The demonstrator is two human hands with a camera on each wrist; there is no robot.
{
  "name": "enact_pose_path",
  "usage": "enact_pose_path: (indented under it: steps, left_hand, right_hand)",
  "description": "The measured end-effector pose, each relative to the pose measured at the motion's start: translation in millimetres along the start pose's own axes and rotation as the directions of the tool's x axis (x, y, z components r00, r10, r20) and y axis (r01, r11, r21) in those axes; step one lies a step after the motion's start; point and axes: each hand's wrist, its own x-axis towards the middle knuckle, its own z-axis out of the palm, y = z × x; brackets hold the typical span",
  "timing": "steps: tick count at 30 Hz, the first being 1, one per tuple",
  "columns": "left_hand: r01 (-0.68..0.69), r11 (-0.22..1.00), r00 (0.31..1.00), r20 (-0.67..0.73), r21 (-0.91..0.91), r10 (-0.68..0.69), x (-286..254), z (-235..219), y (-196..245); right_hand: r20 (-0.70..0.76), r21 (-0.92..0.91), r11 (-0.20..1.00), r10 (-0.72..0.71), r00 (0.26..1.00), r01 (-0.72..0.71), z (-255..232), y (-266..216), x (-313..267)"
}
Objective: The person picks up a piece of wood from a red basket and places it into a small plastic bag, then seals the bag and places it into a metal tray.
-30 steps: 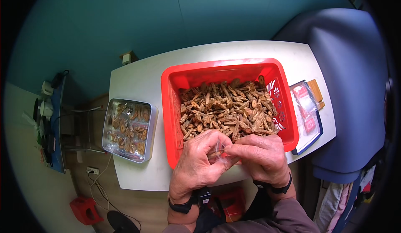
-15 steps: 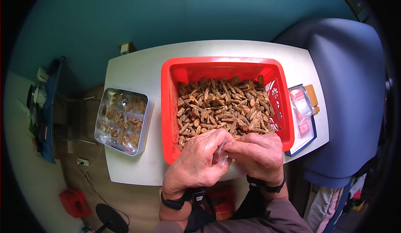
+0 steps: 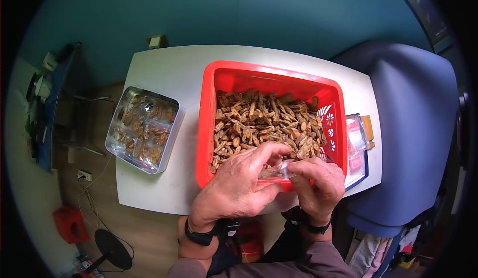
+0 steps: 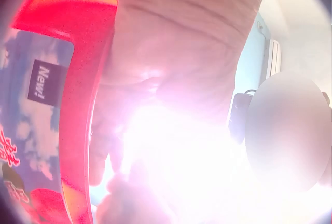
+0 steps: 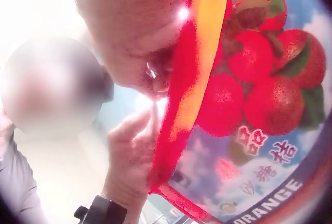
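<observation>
A small clear plastic bag [image 3: 273,172] with brown pieces inside lies between both hands, over the near rim of the red basket [image 3: 203,128]. The left hand [image 3: 238,184] holds it from the left, thumb spread away from the index finger; its lower fingers are hidden. At the bag's right end, the right hand [image 3: 318,182] pinches the plastic between thumb and finger. Dried brown pieces [image 3: 264,121] fill the basket. Glare hides the bag in the left wrist view, where the left palm [image 4: 176,42] shows. The right hand [image 5: 129,32] is beside the basket's printed side [image 5: 270,89].
A metal tin [image 3: 172,143] of filled clear bags stands on the white table [image 3: 149,193], left of the basket. To the right are a shallow tray [image 3: 362,174] with clear and red packets and a wooden block [image 3: 368,131]. A blue-covered object [image 3: 408,143] stands beyond the table's right edge.
The left thumb and index finger have spread apart, and more of the bag shows between the hands. The right hand has shifted slightly right relative to the left. The head view has moved.
</observation>
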Motion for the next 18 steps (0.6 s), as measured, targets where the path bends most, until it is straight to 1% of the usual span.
enact_pose_path:
  steps: [1,2,3,5,6,7,9,13,15,16,18]
  left_hand:
    - [0.062,0.997,0.998,-0.007,-0.05,-0.063,0,-1,2]
    - [0.124,0.987,0.992,-0.01,-0.1,-0.125,0,-2,4]
    - [0.117,0.987,0.993,-0.009,-0.106,-0.119,1,-3,5]
    - [0.164,0.973,0.984,-0.04,-0.16,-0.172,0,-4,8]
    - [0.141,0.975,0.985,-0.075,-0.172,-0.155,0,-4,7]
    - [0.138,0.975,0.985,-0.075,-0.171,-0.153,0,-4,5]
    - [0.084,0.973,0.986,-0.122,-0.215,-0.112,-2,-5,3]
    - [0.105,0.961,0.984,-0.116,-0.257,-0.138,-3,-7,5]
    - [0.121,0.919,0.98,-0.1,-0.374,-0.17,-4,-6,2]
    - [0.121,0.919,0.98,-0.1,-0.374,-0.17,-4,-5,2]
    - [0.166,0.822,0.961,-0.098,-0.545,-0.258,-4,-3,5]
  right_hand:
    - [-0.041,0.053,0.998,0.041,0.998,-0.039,-2,-1,0]
    - [-0.046,0.067,0.995,0.08,0.996,-0.076,-5,-2,-1]
    - [-0.045,0.058,0.995,0.077,0.996,-0.075,-5,-1,-2]
    - [-0.09,0.113,0.977,0.192,0.977,-0.181,-4,1,-6]
    - [-0.078,0.136,0.957,0.267,0.961,-0.255,-6,-2,-7]
    - [-0.079,0.136,0.958,0.265,0.961,-0.253,-6,-3,-9]
    - [-0.101,0.288,0.862,0.461,0.882,-0.417,-5,-4,-11]
    - [-0.052,0.268,0.855,0.473,0.88,-0.444,-9,-5,-9]
    - [-0.042,0.258,0.86,0.466,0.884,-0.441,-10,-5,-8]
    - [-0.043,0.258,0.86,0.466,0.884,-0.441,-9,-2,-9]
    - [-0.062,0.273,0.904,0.358,0.932,-0.329,-6,7,-12]
